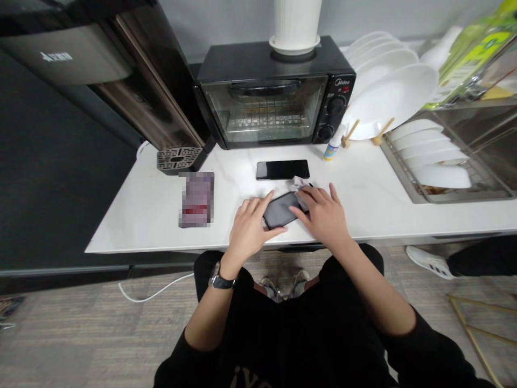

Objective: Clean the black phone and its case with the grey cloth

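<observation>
A dark smartphone (280, 211) lies at a slant on the white counter near its front edge. My left hand (251, 225) grips the phone's left end, thumb along the near edge and fingers at the far edge. With my right hand (323, 214) I pinch a crumpled white tissue (299, 183) against the right end of the screen. Part of the tissue is hidden under my fingers. Just behind, a second black phone (283, 170) lies flat, untouched. A small spray bottle (332, 144) with a blue and yellow label stands farther back to the right.
A black toaster oven (266, 91) stands behind the phones, a drinks dispenser (161, 97) at left. A pixelated purple packet (196, 200) lies left of my hands. White plates (391, 99) stand in a rack beside the sink (416, 194). Another person's shoe (430, 262) shows at right.
</observation>
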A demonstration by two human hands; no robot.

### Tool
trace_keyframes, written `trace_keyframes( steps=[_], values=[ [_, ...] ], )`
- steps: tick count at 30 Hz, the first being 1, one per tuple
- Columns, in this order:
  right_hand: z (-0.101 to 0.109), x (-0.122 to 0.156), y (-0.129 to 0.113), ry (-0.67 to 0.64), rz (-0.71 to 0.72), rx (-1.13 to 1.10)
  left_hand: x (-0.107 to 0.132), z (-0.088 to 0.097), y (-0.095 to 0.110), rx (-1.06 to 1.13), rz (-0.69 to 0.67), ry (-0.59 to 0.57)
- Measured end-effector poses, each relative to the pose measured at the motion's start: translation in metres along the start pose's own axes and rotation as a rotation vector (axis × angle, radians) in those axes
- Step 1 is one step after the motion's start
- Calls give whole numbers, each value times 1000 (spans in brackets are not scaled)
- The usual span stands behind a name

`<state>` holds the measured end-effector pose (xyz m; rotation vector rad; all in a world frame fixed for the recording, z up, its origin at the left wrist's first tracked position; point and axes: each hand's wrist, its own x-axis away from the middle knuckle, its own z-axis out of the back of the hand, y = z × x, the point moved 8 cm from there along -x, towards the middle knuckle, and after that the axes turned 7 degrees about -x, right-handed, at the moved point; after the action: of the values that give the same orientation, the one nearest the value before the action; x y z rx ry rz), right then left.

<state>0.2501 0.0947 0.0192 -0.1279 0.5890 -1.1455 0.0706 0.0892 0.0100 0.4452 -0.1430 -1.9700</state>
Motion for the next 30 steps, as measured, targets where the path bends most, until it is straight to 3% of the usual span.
trace_keyframes(
  steps=[3,8,10,13,15,17,20,22,27,30],
  values=[
    [5,10,-5,32,-10,6,0,0,0,6,-2,-3],
    [-20,28,-62,-151,262,-252,0,-2,-2,-22,9,-35],
    [-21,24,-54,-150,228,-227,0,-2,-2,-19,8,-31],
    [-8,15,-18,-39,47,-86,0,-1,-1,-9,17,-12],
    [1,16,-6,20,-52,-14,-1,-1,-1,-9,24,-14],
    [-1,22,-19,-1,-44,-13,-1,-1,-1,-7,21,-18],
    [-18,31,-61,-126,127,-149,0,-1,-1,-13,20,-28],
    [-25,31,-70,-181,181,-230,0,-1,-2,-16,22,-29],
    [-2,17,-10,-10,-35,-54,0,-1,-1,-3,13,-2],
    [2,20,-14,-35,7,-24,0,-1,-1,-4,13,-5]
  ],
)
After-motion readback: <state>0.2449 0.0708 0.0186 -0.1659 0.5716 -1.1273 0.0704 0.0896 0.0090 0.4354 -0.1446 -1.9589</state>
